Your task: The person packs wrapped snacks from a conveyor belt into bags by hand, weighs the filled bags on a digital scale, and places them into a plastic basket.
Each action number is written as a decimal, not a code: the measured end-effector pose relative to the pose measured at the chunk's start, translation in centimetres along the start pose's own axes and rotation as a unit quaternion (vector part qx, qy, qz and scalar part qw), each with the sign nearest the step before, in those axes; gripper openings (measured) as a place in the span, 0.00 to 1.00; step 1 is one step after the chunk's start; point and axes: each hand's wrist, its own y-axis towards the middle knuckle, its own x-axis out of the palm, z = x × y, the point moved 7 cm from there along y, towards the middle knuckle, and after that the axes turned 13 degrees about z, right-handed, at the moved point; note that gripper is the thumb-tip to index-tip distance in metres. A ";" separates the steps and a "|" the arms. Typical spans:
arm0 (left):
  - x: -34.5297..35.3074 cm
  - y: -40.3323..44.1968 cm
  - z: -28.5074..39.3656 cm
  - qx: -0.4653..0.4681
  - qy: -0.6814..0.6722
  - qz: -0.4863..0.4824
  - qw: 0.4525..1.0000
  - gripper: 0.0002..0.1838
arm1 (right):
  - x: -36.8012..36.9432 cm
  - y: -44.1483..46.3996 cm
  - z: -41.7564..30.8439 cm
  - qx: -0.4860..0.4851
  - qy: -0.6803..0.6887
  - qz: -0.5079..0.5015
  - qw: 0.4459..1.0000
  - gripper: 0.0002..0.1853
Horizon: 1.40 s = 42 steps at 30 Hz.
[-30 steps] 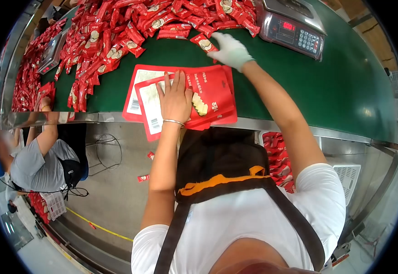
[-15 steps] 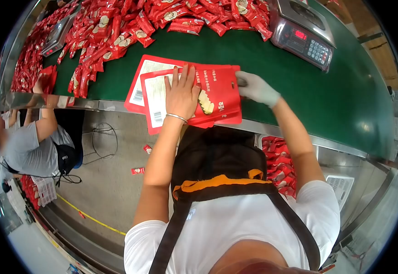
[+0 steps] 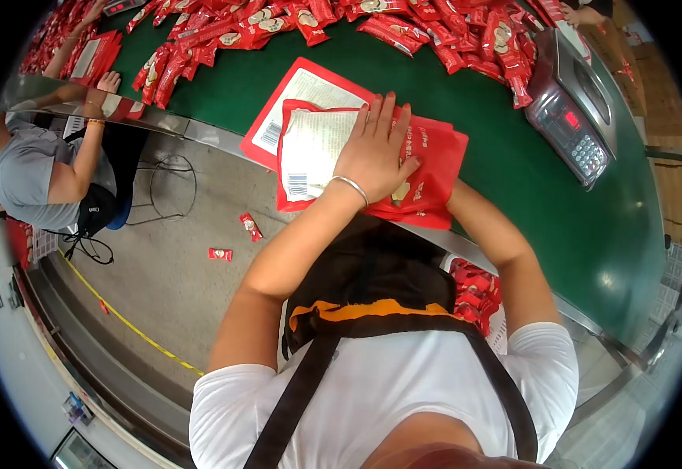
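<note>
My left hand (image 3: 376,152) lies flat with fingers spread on top of a red pouch (image 3: 321,152), which has a white label panel and barcode. A silver bangle circles that wrist. My right forearm (image 3: 497,230) reaches to the pouch's right end, where the hand disappears inside or beneath it; I cannot tell which. Another red pouch (image 3: 298,86), also with a white panel, pokes out from under the first at its upper left. Both pouches rest near the front edge of the green table (image 3: 513,180).
Many small red packets (image 3: 392,35) are heaped along the far side. At right stands a digital scale (image 3: 572,117) with a lit red display. A co-worker (image 3: 52,168) works at left. Red packets fill a crate (image 3: 474,293) below the table; two packets (image 3: 220,254) lie on the floor.
My gloved right hand, earlier seen at the pouch's right edge, has gone out of sight at the pouch. My left hand still presses on top. The view has shifted.
</note>
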 end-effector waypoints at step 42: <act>4.2 -4.4 7.6 0.122 -0.008 -0.050 0.991 0.34 | -31.3 -19.3 5.0 0.071 0.230 0.649 0.722 0.23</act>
